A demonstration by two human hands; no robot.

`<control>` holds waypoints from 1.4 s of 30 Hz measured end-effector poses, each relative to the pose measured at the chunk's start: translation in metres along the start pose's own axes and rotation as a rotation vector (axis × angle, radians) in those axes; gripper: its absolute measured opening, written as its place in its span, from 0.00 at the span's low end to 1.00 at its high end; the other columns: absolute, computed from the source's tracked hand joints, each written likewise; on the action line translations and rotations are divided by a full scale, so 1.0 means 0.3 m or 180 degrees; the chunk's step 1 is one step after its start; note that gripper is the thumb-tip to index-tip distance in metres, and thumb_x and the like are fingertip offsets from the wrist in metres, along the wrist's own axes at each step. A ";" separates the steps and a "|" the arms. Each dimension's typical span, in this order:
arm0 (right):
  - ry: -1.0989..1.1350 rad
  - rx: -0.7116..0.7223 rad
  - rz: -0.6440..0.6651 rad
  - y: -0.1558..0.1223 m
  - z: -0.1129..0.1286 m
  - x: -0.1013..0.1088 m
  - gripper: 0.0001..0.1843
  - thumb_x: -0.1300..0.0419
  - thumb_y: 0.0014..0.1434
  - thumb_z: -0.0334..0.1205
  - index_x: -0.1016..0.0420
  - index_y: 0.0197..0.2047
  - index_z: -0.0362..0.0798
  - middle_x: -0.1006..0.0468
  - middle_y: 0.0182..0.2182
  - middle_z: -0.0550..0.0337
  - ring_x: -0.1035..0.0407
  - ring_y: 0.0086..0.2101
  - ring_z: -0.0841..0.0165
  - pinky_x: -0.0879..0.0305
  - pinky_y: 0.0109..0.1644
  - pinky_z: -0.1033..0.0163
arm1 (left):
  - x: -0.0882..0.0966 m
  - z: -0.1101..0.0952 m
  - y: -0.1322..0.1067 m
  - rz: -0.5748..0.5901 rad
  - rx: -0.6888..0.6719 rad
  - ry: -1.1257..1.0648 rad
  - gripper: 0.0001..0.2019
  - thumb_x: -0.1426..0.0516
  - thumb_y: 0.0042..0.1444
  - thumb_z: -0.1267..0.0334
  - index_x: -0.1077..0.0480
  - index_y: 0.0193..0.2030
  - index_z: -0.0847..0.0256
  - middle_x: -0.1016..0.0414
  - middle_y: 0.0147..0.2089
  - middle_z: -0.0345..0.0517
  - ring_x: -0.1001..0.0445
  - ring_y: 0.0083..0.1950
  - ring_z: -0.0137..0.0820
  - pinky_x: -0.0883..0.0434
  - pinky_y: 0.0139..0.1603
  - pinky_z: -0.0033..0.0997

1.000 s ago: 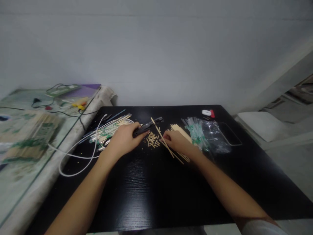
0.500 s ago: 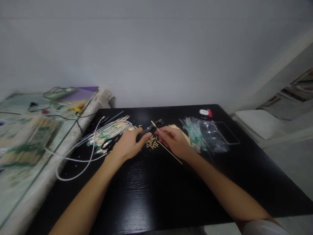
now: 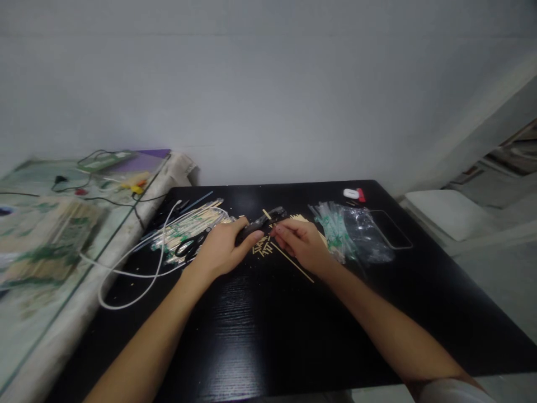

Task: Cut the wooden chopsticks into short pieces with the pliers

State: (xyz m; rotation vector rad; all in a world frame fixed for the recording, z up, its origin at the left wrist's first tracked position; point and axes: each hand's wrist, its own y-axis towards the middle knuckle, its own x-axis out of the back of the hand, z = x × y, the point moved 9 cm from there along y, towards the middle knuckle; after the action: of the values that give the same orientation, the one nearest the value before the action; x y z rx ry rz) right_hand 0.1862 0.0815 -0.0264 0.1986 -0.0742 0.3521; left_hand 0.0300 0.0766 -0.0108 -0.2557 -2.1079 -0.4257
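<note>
My left hand [image 3: 224, 242] is closed around a long black hand tool [image 3: 254, 225] whose exact kind I cannot make out. My right hand [image 3: 300, 238] pinches a thin wooden stick [image 3: 293, 263], whose long end slants down toward me. A short pale wooden end [image 3: 267, 214] shows at the tool, just beyond my right fingertips; whether it is joined to the stick cannot be seen. Below the tool, between my hands, lies a small heap of short cut wooden pieces [image 3: 263, 247]. Black-handled scissors [image 3: 184, 246] lie beside my left hand.
Wrapped sticks [image 3: 188, 225] and a white cable [image 3: 109, 307] lie at left. More bare sticks [image 3: 297, 219], empty plastic wrappers [image 3: 333, 229], a clear bag [image 3: 369, 238], a phone-shaped frame [image 3: 390, 229] and a white case [image 3: 351, 193] are at right. A glass-topped table [image 3: 25, 330] adjoins.
The black tool has shifted slightly to the right and now meets the stick's far end. My right fingers have moved slightly, still pinching the stick; the view has shifted a little.
</note>
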 end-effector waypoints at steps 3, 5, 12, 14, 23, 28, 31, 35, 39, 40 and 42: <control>0.0421 -0.0250 0.0141 -0.005 -0.018 -0.014 0.20 0.38 0.66 0.54 0.24 0.32 0.46 0.34 0.21 0.66 0.45 0.20 0.76 0.52 0.21 0.68 | 0.004 -0.011 0.000 0.0009 -0.0121 -0.0130 0.21 0.52 0.69 0.43 0.36 0.34 0.57 0.32 0.29 0.40 0.33 0.31 0.34 0.42 0.36 0.34; 0.0706 -0.0382 0.0231 -0.007 -0.029 -0.026 0.19 0.37 0.64 0.55 0.24 0.33 0.46 0.35 0.21 0.68 0.47 0.20 0.76 0.54 0.20 0.69 | 0.010 -0.019 0.000 0.0005 -0.0217 -0.0216 0.21 0.51 0.69 0.43 0.36 0.34 0.58 0.33 0.29 0.39 0.34 0.31 0.33 0.42 0.35 0.34; 0.1835 -0.1002 0.0996 -0.028 -0.063 -0.108 0.20 0.31 0.59 0.55 0.26 0.33 0.46 0.42 0.18 0.72 0.60 0.17 0.79 0.65 0.17 0.71 | 0.024 -0.036 -0.003 0.0137 -0.0600 -0.0489 0.18 0.49 0.69 0.47 0.35 0.35 0.58 0.33 0.30 0.38 0.35 0.32 0.32 0.42 0.36 0.32; 0.2057 -0.1104 0.1161 -0.039 -0.064 -0.127 0.20 0.32 0.60 0.55 0.27 0.33 0.46 0.43 0.18 0.73 0.62 0.18 0.79 0.67 0.16 0.72 | 0.021 -0.033 -0.004 0.0190 -0.0685 -0.0544 0.18 0.50 0.69 0.47 0.34 0.36 0.59 0.32 0.31 0.39 0.34 0.33 0.32 0.41 0.36 0.33; 0.2297 -0.1181 0.1058 -0.042 -0.070 -0.136 0.18 0.31 0.59 0.52 0.26 0.34 0.46 0.44 0.19 0.73 0.64 0.18 0.79 0.68 0.16 0.73 | 0.005 -0.006 -0.002 0.0228 -0.0434 -0.0471 0.20 0.51 0.69 0.46 0.34 0.33 0.59 0.35 0.27 0.37 0.36 0.30 0.31 0.41 0.34 0.32; 0.1567 -0.0918 0.0658 -0.011 -0.075 -0.094 0.18 0.33 0.61 0.54 0.23 0.37 0.45 0.35 0.22 0.69 0.51 0.18 0.79 0.55 0.17 0.73 | 0.001 0.015 0.006 0.0306 -0.0119 -0.0374 0.25 0.52 0.70 0.43 0.30 0.32 0.60 0.30 0.28 0.39 0.33 0.31 0.32 0.41 0.35 0.33; 0.0909 -0.0605 0.0459 0.002 -0.060 -0.061 0.17 0.31 0.60 0.52 0.26 0.42 0.47 0.25 0.33 0.60 0.33 0.25 0.74 0.34 0.23 0.68 | -0.012 0.043 0.010 0.0430 0.0034 -0.0389 0.27 0.53 0.70 0.41 0.29 0.31 0.60 0.29 0.27 0.39 0.32 0.30 0.32 0.41 0.34 0.33; 0.0666 -0.0329 0.0097 0.011 -0.041 -0.001 0.28 0.23 0.50 0.43 0.34 0.48 0.52 0.26 0.49 0.57 0.26 0.32 0.72 0.22 0.33 0.63 | -0.041 0.063 0.007 0.0667 0.0125 -0.0676 0.31 0.57 0.71 0.40 0.33 0.26 0.59 0.30 0.22 0.39 0.33 0.26 0.30 0.40 0.32 0.32; 0.0945 -0.0282 0.0349 0.015 -0.021 0.002 0.39 0.23 0.49 0.37 0.36 0.59 0.56 0.29 0.57 0.53 0.24 0.35 0.70 0.20 0.34 0.62 | -0.059 0.047 0.003 0.0789 0.0102 -0.0861 0.33 0.59 0.71 0.40 0.33 0.24 0.59 0.30 0.20 0.39 0.32 0.23 0.29 0.38 0.30 0.32; 0.1013 -0.0317 0.0470 0.015 -0.019 -0.005 0.37 0.23 0.50 0.36 0.34 0.59 0.55 0.29 0.57 0.53 0.24 0.35 0.70 0.20 0.34 0.62 | -0.063 0.042 0.001 0.0807 0.0099 -0.0877 0.33 0.58 0.71 0.40 0.33 0.23 0.59 0.31 0.20 0.39 0.32 0.23 0.29 0.38 0.30 0.32; 0.1122 -0.0438 0.0648 0.014 -0.025 -0.018 0.29 0.24 0.51 0.35 0.29 0.54 0.53 0.27 0.55 0.54 0.25 0.34 0.70 0.20 0.32 0.63 | -0.070 0.039 -0.001 0.0848 0.0124 -0.0913 0.33 0.58 0.71 0.40 0.33 0.23 0.59 0.31 0.20 0.39 0.33 0.23 0.30 0.38 0.30 0.32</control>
State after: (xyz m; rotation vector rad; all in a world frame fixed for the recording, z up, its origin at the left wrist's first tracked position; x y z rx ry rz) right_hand 0.1801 0.0850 -0.0334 -0.0097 0.2304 0.5780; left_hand 0.0322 0.0807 -0.0344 -0.5967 -2.3165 -0.1977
